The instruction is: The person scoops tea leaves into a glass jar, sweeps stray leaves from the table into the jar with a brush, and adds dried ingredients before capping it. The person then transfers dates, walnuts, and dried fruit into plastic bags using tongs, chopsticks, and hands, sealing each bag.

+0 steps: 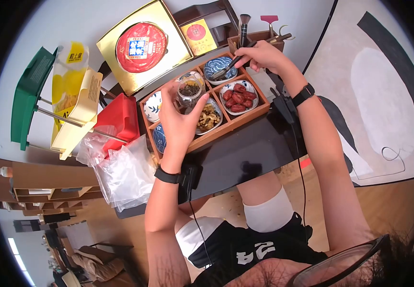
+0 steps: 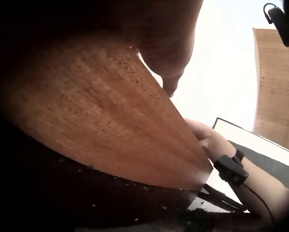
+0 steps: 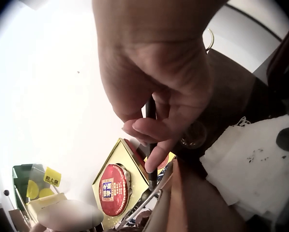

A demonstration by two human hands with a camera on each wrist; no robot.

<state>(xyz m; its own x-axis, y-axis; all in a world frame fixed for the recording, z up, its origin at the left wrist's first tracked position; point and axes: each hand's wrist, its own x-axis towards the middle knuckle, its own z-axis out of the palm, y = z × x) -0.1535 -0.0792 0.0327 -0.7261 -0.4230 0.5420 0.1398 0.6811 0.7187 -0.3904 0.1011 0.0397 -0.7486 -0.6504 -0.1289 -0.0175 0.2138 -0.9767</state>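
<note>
My left hand grips a small clear glass jar holding dark dried leaves, over the divided wooden tray. My right hand pinches a slim black-handled tool with thin metal at its lower end. Its tip points down into a blue wave-patterned bowl at the tray's far right. Nearer me, a bowl of red dates sits in another compartment. Brown walnut-like pieces fill the bowl partly behind my left thumb. In the left wrist view, the tray's wooden side hides the jar.
Behind the tray stands a gold box with a round red package. Left are a red bin, cream and green bins and clear plastic bags. A wooden holder with a brush is at back right. Cables trail from both wrists.
</note>
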